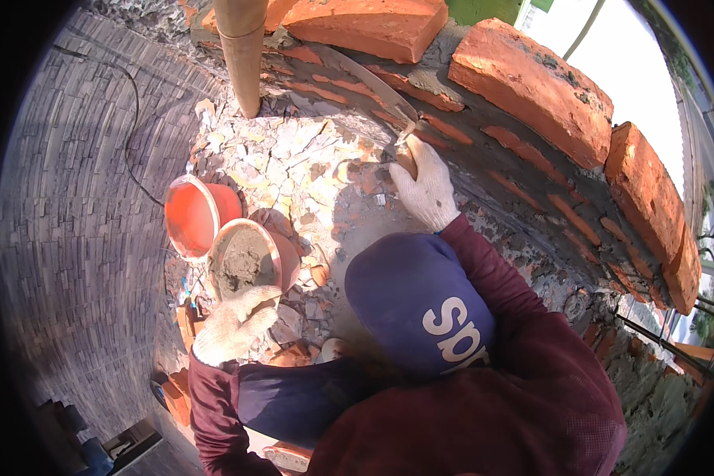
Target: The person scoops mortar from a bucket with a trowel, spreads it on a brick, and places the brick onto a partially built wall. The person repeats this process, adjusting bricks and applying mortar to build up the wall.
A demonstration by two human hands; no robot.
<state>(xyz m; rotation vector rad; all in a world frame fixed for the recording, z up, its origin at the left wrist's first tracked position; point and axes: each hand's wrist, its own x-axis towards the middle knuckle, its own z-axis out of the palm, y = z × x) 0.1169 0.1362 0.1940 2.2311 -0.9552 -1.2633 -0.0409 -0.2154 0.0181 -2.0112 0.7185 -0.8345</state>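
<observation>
My right hand [426,184], in a whitish knit glove, is closed around the wooden handle of a trowel [390,99]. The trowel's long, narrow metal blade lies along the mortared face of the brickwork [523,170]. At the lower left, my left hand [234,327], gloved too, is beside the near rim of a bucket [284,258] of grey mortar [244,260]. Its fingers are partly spread and appear to hold nothing; whether they touch the rim I cannot tell. My bent knee [420,301], in blue printed cloth, rises between my arms.
A second orange bucket [228,202] stands beside the mortar bucket. Broken rubble [293,163] covers the ground. A round pole [243,59] stands at the top. Large orange bricks [531,87] cap the curved wall. Stone-patterned flooring [79,222] with a black cable [132,131] lies leftward.
</observation>
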